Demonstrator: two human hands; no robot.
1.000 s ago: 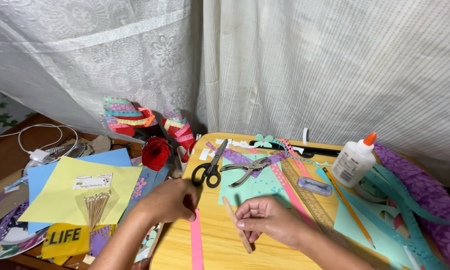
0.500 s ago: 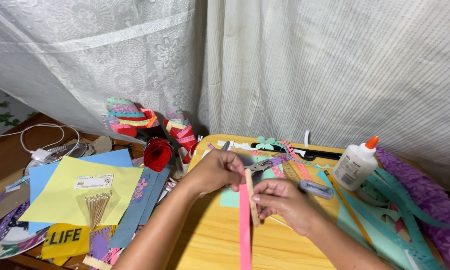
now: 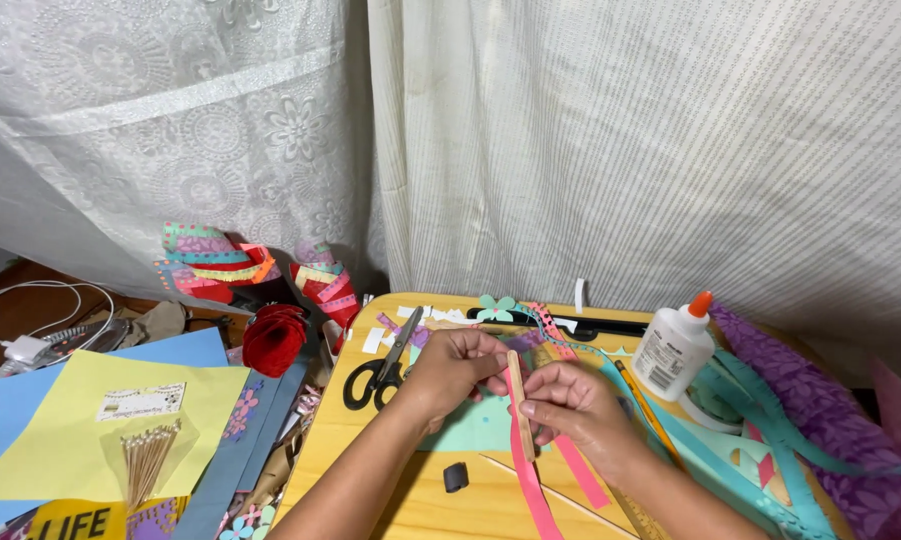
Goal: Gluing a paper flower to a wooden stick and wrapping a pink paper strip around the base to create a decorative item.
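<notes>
Our two hands holding a wooden craft stick and a pink paper strip above a yellow tabletop.

From left to right: yellow paper sheet (image 3: 80, 440) with a bundle of thin sticks (image 3: 148, 460); red paper rose (image 3: 274, 338); black-handled scissors (image 3: 382, 365) lying on the tabletop (image 3: 370, 450); our left hand (image 3: 453, 365), fingers pinched shut on the upper end of the craft stick (image 3: 517, 400); our right hand (image 3: 568, 405), fingers closed around stick and pink paper strip (image 3: 530, 485), which hangs toward us; white glue bottle (image 3: 674, 347), upright.
</notes>
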